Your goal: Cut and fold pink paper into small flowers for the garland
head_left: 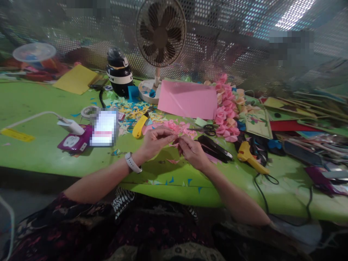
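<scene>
lettering on a white-banded black bottle (119,79) is only partly legible on a green counter (40,98) strewn with paper scraps (127,108), before a perforated screen (206,54). the left hand (156,143) and right hand (192,151) meet, fingertips pressed together, anything between them too small to tell, just beside pink paper pieces (174,126).

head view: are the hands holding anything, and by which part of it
It cannot be told: the left hand and right hand are close together in front of pink paper pieces, but anything pinched is too small to make out.
</scene>
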{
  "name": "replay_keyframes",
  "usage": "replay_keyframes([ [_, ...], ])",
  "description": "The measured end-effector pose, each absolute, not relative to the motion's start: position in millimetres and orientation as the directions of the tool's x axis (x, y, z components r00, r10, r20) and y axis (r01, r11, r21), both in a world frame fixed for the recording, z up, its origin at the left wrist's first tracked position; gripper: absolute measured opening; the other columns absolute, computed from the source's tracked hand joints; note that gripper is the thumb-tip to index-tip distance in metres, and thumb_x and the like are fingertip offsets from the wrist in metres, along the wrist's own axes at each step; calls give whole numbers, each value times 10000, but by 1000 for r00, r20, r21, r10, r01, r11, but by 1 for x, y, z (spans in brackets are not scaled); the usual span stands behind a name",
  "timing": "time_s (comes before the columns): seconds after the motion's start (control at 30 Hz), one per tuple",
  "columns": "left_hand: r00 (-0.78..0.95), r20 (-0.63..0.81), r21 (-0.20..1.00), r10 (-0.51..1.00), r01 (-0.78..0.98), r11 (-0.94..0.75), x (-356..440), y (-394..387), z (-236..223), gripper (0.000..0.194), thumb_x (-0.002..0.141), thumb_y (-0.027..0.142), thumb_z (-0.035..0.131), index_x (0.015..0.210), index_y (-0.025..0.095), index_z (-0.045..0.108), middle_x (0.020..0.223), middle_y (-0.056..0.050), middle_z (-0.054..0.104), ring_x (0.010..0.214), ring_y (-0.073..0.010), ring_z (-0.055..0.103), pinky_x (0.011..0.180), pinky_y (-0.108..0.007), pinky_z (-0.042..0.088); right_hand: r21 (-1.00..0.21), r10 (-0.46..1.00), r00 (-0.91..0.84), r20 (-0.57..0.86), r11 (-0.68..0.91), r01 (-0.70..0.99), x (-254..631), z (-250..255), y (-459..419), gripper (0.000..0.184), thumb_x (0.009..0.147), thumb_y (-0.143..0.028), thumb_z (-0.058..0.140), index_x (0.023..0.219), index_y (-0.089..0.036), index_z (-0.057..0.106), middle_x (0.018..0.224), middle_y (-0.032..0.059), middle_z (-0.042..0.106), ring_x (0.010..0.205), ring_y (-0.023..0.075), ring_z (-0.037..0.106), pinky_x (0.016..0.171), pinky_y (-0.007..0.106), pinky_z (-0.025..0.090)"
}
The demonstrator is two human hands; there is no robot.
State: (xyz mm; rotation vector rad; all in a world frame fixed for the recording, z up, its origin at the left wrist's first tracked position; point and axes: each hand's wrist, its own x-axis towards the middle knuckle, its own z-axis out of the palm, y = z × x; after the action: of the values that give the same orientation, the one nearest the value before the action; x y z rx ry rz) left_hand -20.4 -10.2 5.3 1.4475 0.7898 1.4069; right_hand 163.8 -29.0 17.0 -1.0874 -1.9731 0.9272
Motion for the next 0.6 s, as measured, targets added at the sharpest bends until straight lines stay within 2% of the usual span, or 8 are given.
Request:
replay_keyframes([
  [0.33,155,340,934,928,-174,-313,-21,-11,6,139,770,350,824,783,215,795,878,-67,760,852,-169,689,815,-343,588,-825,873,-428,235,412,387,165,16,-28,355,1036,-474,409,868,-211,579,630,-17,586,543,116,538,566,252,426],
  [0.6,190,279,950,941,-201,-241,-21,-13,11,156,760,358,826,777,207,787,896,-64,756,866,-169,683,821,-342,584,-840,878,-438,196,380,387,166,15,-27,404,1025,-537,407,896,-202,593,626,-15,583,534,111,533,537,241,421],
])
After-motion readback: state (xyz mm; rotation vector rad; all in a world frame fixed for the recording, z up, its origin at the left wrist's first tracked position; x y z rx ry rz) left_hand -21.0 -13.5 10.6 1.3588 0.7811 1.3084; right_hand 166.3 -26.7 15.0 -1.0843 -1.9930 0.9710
